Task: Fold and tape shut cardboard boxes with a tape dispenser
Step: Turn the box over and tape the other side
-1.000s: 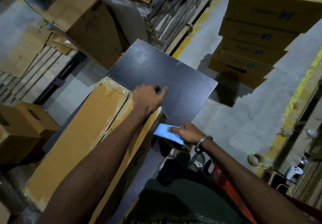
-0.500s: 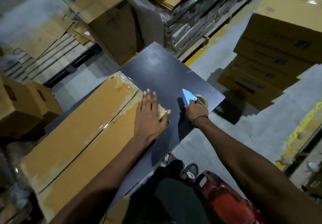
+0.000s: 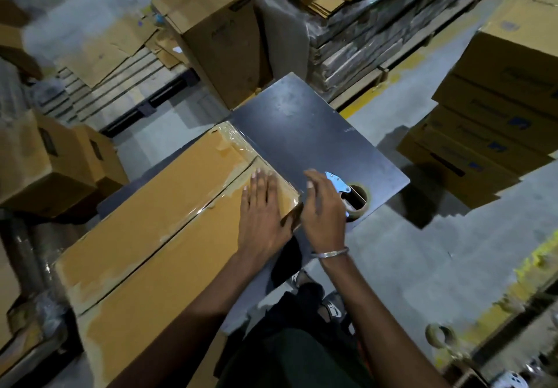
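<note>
A long flat cardboard box [image 3: 145,236] lies on a dark table [image 3: 305,134], its centre seam covered with clear tape. My left hand [image 3: 262,215] lies flat with straight fingers on the box's far right end. My right hand [image 3: 323,206] is just beside that end, fingers straight, over the table. The tape dispenser [image 3: 347,191], blue-handled with a brown tape roll, sits on the table right behind my right hand; no finger is curled round it.
Stacks of closed cartons [image 3: 495,109] rise at the right, more boxes [image 3: 45,164] at the left and one tall carton [image 3: 223,40] beyond the table. A wrapped pallet of flat cardboard [image 3: 362,19] stands behind. A spare tape roll [image 3: 440,334] lies on the floor.
My right hand carried the dispenser up onto the table, let go of it and moved back to the box end. My left hand stayed flat on the box.
</note>
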Tool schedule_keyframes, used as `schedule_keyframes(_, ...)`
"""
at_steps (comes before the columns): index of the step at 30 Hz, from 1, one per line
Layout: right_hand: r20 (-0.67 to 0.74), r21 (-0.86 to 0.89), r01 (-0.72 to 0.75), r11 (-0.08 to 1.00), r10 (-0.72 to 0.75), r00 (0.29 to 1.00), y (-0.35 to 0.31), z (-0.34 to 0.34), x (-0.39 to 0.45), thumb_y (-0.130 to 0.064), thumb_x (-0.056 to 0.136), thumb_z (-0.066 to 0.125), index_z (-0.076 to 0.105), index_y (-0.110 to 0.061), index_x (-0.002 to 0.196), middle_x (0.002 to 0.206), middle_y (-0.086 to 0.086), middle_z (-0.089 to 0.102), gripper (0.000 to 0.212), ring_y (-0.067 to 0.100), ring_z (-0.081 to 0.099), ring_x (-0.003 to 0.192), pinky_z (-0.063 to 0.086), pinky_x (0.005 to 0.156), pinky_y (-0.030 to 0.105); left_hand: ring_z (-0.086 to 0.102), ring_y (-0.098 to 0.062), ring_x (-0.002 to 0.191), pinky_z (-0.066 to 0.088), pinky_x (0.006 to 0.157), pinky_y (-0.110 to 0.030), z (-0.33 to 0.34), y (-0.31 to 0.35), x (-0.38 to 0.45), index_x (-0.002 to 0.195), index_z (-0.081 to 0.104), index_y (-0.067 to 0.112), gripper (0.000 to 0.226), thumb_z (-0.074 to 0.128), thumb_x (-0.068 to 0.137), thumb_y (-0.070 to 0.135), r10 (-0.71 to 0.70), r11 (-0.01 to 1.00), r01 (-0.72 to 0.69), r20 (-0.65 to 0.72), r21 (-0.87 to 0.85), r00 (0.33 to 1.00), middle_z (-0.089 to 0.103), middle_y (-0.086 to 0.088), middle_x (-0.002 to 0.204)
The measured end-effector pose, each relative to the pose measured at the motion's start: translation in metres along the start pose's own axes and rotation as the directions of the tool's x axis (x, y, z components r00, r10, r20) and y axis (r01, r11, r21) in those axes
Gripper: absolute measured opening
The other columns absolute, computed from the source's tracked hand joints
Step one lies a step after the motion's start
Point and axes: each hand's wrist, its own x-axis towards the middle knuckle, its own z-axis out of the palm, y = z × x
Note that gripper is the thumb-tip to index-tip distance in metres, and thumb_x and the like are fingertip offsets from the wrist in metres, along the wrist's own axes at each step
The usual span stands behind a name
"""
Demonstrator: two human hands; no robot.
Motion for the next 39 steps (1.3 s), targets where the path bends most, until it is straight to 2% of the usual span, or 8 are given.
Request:
schedule_keyframes(5, 0.248, -0.097, 0.231, 0.968, -0.201, 0.948, 0.012, 0.055, -0.012, -0.011, 0.103, 0.046, 0.063, -0.009, 0.14, 0.15, 0.005, 0.057, 0.041, 0.02, 0.051, 0.14, 0.042, 0.115, 0.038, -0.007, -0.025, 0.163, 0.008, 0.131, -0.052, 0.0, -0.027, -0.016, 0.168, 0.007, 0.004, 0.102, 0.037, 0.088, 0.061, 0.1, 0.994, -0.102, 0.045, 0.044, 0.994, -0.002, -0.014, 0.176)
schedule_keyframes(11, 0.357, -0.303, 0.077, 0.95, 0.039, 0.933, 0.013, 0.049, -0.001, -0.042, 0.107, 0.029, 0.037, -0.03, 0.16, 0.148, 0.002, 0.059, 0.054, 0.023, 0.06, 0.126, 0.053, 0.097, 0.039, -0.005, -0.022, 0.164, 0.013, 0.13, -0.054, 0.0, -0.025, -0.016, 0.168, 0.013, 0.009, 0.099, 0.046, 0.083, 0.047, 0.063, 0.998, -0.063, 0.021, 0.003, 0.998, 0.002, -0.011, 0.177)
schedule_keyframes(16, 0.557, -0.376, -0.202, 0.904, 0.395, 0.73, 0.004, 0.038, 0.043, -0.077, 0.099, 0.017, 0.074, -0.024, 0.102, 0.115, 0.017, 0.072, 0.078, 0.04, 0.065, 0.112, 0.048, 0.09, 0.041, -0.006, -0.018, 0.163, 0.011, 0.131, -0.05, -0.001, -0.025, -0.014, 0.169, 0.015, 0.012, 0.097, 0.052, 0.087, 0.051, 0.055, 0.997, -0.055, -0.014, -0.052, 0.998, 0.001, -0.006, 0.177)
schedule_keyframes(21, 0.576, -0.334, 0.058, 0.941, 0.155, 0.803, -0.021, 0.063, 0.066, -0.052, 0.11, 0.027, 0.053, -0.01, 0.141, 0.129, 0.018, 0.066, 0.058, 0.039, 0.062, 0.118, 0.047, 0.09, 0.044, 0.011, -0.013, 0.162, 0.008, 0.132, -0.04, -0.003, -0.03, -0.016, 0.168, 0.019, 0.011, 0.096, 0.058, 0.093, 0.058, -0.043, 0.937, -0.011, -0.145, -0.35, 0.988, 0.019, -0.004, 0.175)
schedule_keyframes(25, 0.632, -0.466, 0.193, 0.864, 0.172, 0.756, -0.008, 0.074, 0.064, -0.057, 0.109, 0.019, 0.054, -0.016, 0.11, 0.085, 0.006, 0.06, 0.054, 0.035, 0.065, 0.085, 0.039, 0.064, 0.038, 0.014, -0.015, 0.162, 0.016, 0.131, -0.047, -0.007, -0.034, -0.017, 0.167, 0.026, 0.015, 0.076, 0.049, 0.099, 0.041, -0.264, 0.909, 0.168, -0.215, -0.381, 0.94, 0.022, -0.002, 0.174)
schedule_keyframes(31, 0.774, -0.528, -0.106, 0.843, 0.528, 0.35, -0.012, 0.063, 0.101, -0.095, 0.083, 0.012, 0.062, -0.013, 0.14, 0.145, 0.016, 0.058, 0.112, 0.035, 0.059, 0.12, 0.045, 0.099, 0.043, 0.001, -0.017, 0.163, 0.009, 0.132, -0.047, -0.006, -0.031, -0.007, 0.169, 0.018, 0.018, 0.07, 0.022, 0.109, 0.056, -0.406, 0.905, 0.376, -0.137, -0.2, 0.904, 0.008, -0.001, 0.177)
schedule_keyframes(36, 0.745, -0.33, 0.002, 0.944, 0.259, 0.615, -0.035, 0.089, 0.112, -0.074, 0.101, 0.018, 0.022, -0.01, 0.164, 0.169, 0.012, 0.026, 0.09, 0.031, 0.033, 0.152, 0.028, 0.121, 0.044, -0.012, -0.017, 0.162, -0.003, 0.132, -0.046, 0.002, -0.031, -0.004, 0.169, 0.002, 0.018, 0.077, 0.01, 0.108, 0.064, -0.407, 0.912, 0.401, -0.057, -0.087, 0.912, -0.007, -0.002, 0.176)
schedule_keyframes(39, 0.785, -0.29, 0.154, 0.944, 0.143, 0.603, -0.033, 0.11, 0.097, -0.058, 0.109, 0.024, 0.005, -0.015, 0.165, 0.164, 0.012, 0.037, 0.073, 0.035, 0.048, 0.14, 0.042, 0.108, 0.046, -0.005, -0.019, 0.163, 0.004, 0.132, -0.048, 0.005, -0.033, -0.004, 0.169, 0.009, 0.015, 0.075, 0.014, 0.108, 0.06, -0.404, 0.915, 0.401, -0.078, -0.043, 0.912, 0.001, -0.005, 0.177)
